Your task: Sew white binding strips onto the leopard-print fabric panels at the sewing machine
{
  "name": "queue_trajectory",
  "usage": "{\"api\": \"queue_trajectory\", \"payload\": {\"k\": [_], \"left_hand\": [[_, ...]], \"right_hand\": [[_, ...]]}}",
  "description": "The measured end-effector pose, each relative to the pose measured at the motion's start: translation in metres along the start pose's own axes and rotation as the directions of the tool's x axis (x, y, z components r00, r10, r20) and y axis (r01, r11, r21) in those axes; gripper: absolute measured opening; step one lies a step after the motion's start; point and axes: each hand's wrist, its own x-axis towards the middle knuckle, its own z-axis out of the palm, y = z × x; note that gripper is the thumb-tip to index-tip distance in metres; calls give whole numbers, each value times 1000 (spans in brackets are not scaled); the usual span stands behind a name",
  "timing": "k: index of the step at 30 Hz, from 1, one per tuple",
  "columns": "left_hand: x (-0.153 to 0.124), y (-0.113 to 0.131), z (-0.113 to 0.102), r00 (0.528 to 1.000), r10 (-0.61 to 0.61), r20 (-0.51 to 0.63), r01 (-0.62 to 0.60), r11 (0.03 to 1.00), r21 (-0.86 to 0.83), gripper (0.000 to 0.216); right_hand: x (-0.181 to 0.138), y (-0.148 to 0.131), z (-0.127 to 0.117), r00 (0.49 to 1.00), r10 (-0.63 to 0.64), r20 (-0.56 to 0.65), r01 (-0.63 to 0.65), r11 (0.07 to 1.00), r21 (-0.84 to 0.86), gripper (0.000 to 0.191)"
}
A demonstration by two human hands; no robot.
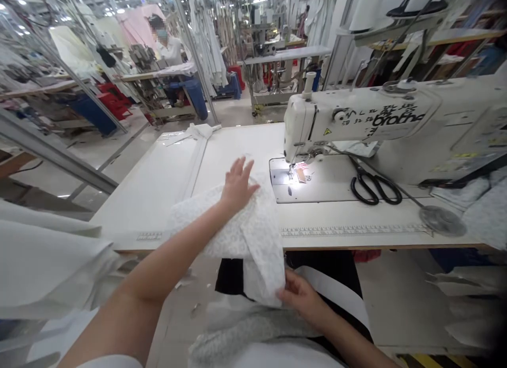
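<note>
A pale, faintly patterned piece of fabric (pixel 257 230) lies over the front edge of the sewing table and hangs down toward my lap. My left hand (pixel 237 186) rests on its upper part with fingers spread. Below the table edge, my right hand (pixel 301 294) pinches the fabric's lower right edge between thumb and fingers. To the right of the cloth stands a white sewing machine (pixel 356 114), its needle area (pixel 292 172) lit and apart from the fabric.
Black-handled scissors (pixel 376 186) lie on the machine bed. A printed ruler strip (pixel 348 230) runs along the table's front edge. More white cloth (pixel 47 262) hangs at the left. Behind, a masked person (pixel 168 46) sits at another station beside a blue bin (pixel 196 98).
</note>
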Motion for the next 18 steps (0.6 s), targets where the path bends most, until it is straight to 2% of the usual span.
{"api": "queue_trajectory", "payload": {"k": [1, 3, 5, 7, 9, 12, 15, 16, 18], "left_hand": [[-7, 3, 13, 993, 66, 94, -60, 996, -62, 51], [-29, 7, 25, 949, 209, 234, -173, 971, -165, 42], [-50, 11, 25, 895, 314, 317, -259, 944, -205, 46], [-61, 19, 22, 852, 364, 377, -305, 929, -208, 54], [-55, 29, 22, 840, 362, 404, -313, 932, -184, 57], [-23, 38, 29, 843, 352, 407, -322, 936, -143, 57], [8, 39, 37, 840, 363, 404, -345, 931, -120, 56], [15, 37, 39, 839, 368, 400, -350, 929, -120, 56], [20, 33, 41, 836, 388, 387, -364, 921, -137, 55]], "right_hand": [[-8, 11, -6, 1000, 30, -3, -30, 1000, -9, 27], [-23, 29, -18, 996, 89, -30, -91, 993, -81, 25], [-32, 42, -25, 991, 117, -68, -129, 972, -198, 24], [-33, 49, -29, 989, 110, -96, -133, 949, -287, 22], [-26, 47, -33, 990, 83, -118, -119, 933, -340, 22], [-14, 30, -46, 985, 29, -171, -106, 883, -456, 22], [-13, 9, -71, 958, -99, -267, -110, 736, -668, 20], [-17, 3, -79, 937, -155, -314, -144, 649, -747, 21], [-28, -2, -94, 881, -194, -432, -304, 467, -830, 28]]}}
